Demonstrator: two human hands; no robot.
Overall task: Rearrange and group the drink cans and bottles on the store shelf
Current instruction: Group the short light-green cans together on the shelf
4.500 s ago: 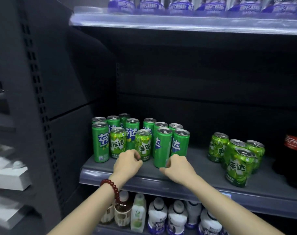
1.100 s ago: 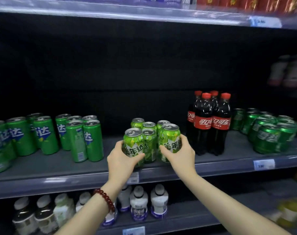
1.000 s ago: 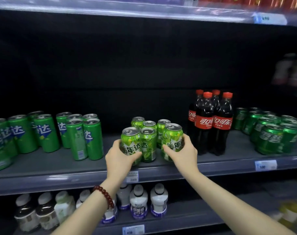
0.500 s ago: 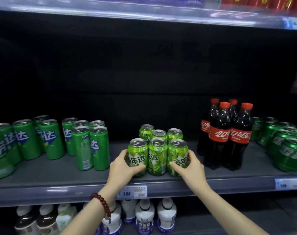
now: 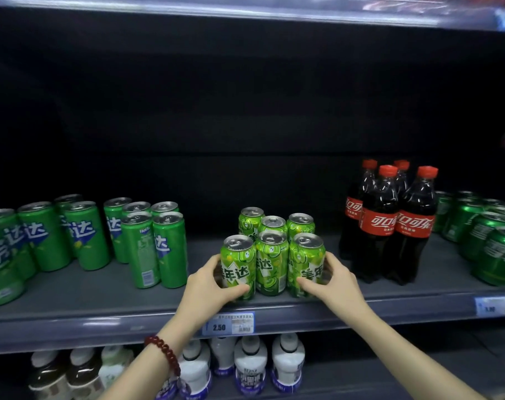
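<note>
Several short light-green cans stand in two rows at the middle of the grey shelf. My left hand grips the front left can. My right hand grips the front right can. Both cans stand upright on the shelf, tight against the middle can. Tall dark-green slim cans are grouped to the left. Several cola bottles with red caps stand just right of my right hand.
Dark-green cans fill the shelf's right end. A price tag reading 2.50 sits on the shelf lip below the light-green cans. White and brown bottles line the shelf underneath. Bare shelf lies between the slim cans and the light-green cans.
Since a second ago the two front light-green cans in my hands have settled level with the middle can, forming a straight front row. My view has shifted left and down.
</note>
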